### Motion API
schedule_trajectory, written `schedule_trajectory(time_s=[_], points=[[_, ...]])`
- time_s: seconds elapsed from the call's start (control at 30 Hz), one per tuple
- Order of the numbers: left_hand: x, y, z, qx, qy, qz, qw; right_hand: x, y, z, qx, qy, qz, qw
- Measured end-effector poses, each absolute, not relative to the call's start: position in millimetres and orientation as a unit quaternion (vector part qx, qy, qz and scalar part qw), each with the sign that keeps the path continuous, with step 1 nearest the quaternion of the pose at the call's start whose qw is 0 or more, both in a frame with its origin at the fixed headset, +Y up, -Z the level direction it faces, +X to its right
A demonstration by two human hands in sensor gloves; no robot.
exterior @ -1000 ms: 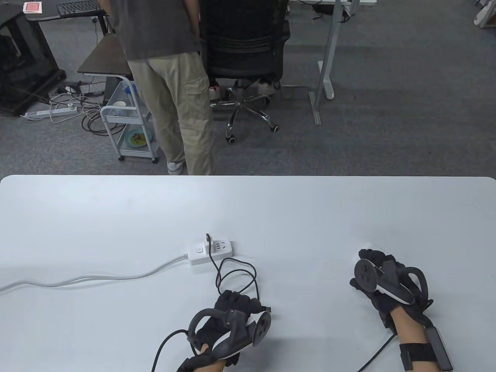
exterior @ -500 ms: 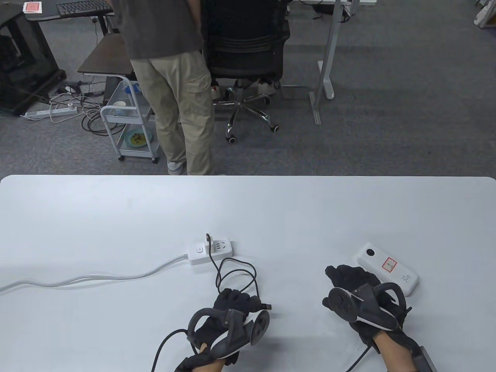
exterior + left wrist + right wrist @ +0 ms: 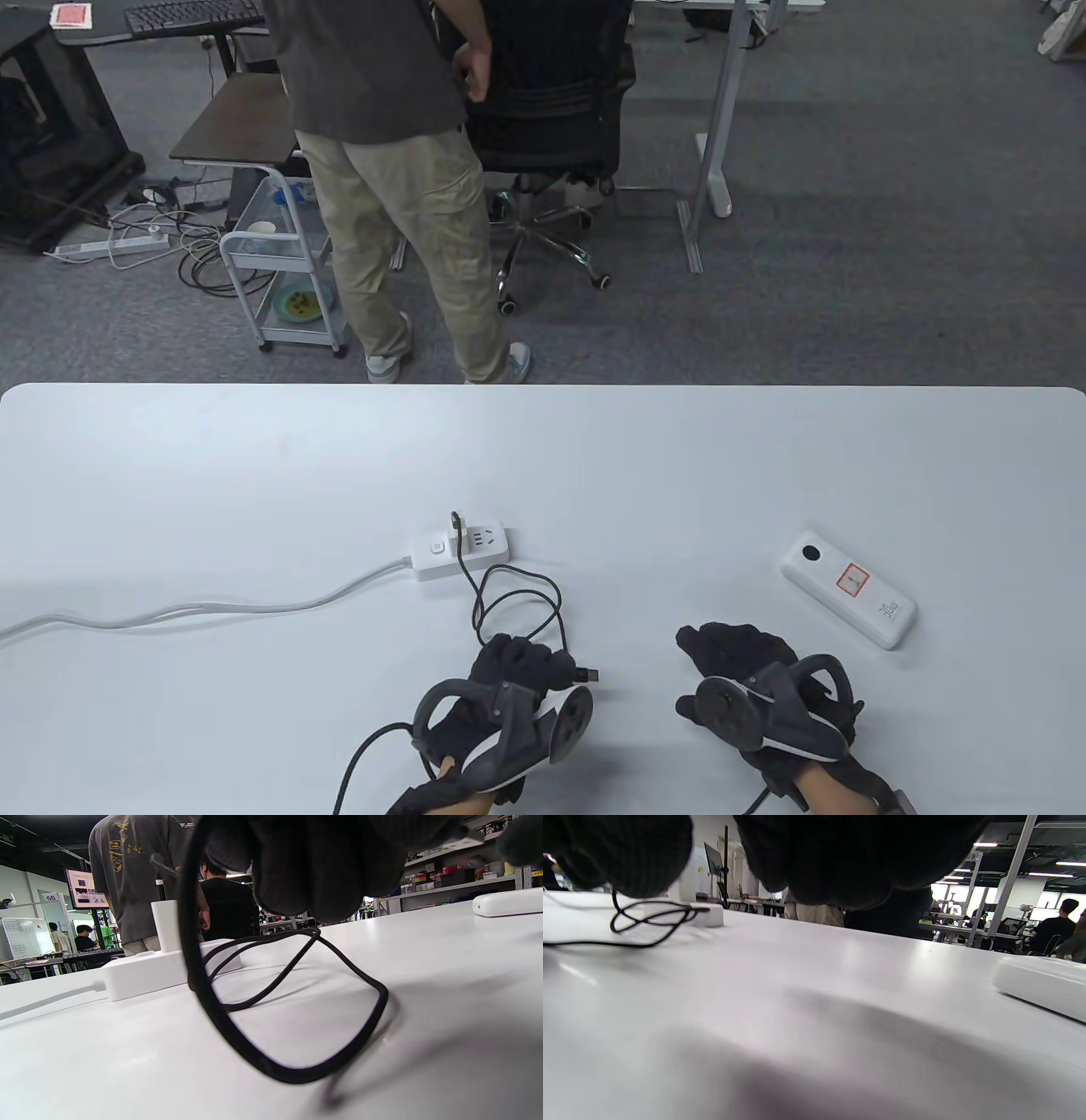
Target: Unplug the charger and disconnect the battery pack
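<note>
A white power strip (image 3: 462, 553) lies mid-table with a small white charger (image 3: 458, 528) plugged in upright. A black cable (image 3: 519, 604) runs from the charger in a loose loop to my left hand (image 3: 530, 660), which grips it near its free plug end (image 3: 587, 675). The white battery pack (image 3: 850, 588) lies alone at the right, with no cable in it. My right hand (image 3: 723, 647) rests empty on the table, left of and nearer than the pack. In the left wrist view the cable (image 3: 288, 1069) hangs from my fingers (image 3: 322, 866).
The strip's white cord (image 3: 195, 608) trails off the table's left edge. A person (image 3: 399, 170) stands beyond the far edge beside an office chair (image 3: 543, 110). The table (image 3: 254, 475) is white. The pack shows at the right of the right wrist view (image 3: 1039, 988).
My right hand came off the battery pack and drew back leftward toward the front edge, leaving the pack uncovered. My left hand barely moved. The person behind stepped right.
</note>
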State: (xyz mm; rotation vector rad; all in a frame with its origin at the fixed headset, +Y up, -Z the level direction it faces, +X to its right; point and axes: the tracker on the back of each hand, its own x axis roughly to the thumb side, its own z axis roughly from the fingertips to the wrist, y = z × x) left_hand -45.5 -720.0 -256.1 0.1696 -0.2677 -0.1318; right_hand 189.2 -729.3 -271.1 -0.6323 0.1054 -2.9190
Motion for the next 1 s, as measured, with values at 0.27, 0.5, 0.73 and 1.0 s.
schedule_trajectory(time_s=[0.27,0.5,0.73,1.0], points=[[-42.8,-722.4,-255.7,0.093,-0.132,-0.06,0.985,181.8,-731.8,-265.7,-0.229,0.037,-0.968,0.098],[-42.3,-722.2,-254.6,0.094,-0.133,-0.063,0.985,182.3,-736.4,-264.6,-0.237,0.02,-0.964,0.118],[-40.7,-722.0,-254.4,0.095,-0.137,-0.054,0.985,181.5,-734.3,-261.6,-0.254,0.007,-0.96,0.119],[-31.2,-696.2,-242.9,0.132,-0.142,0.018,0.981,182.2,-720.8,-254.0,-0.27,0.027,-0.955,0.117]])
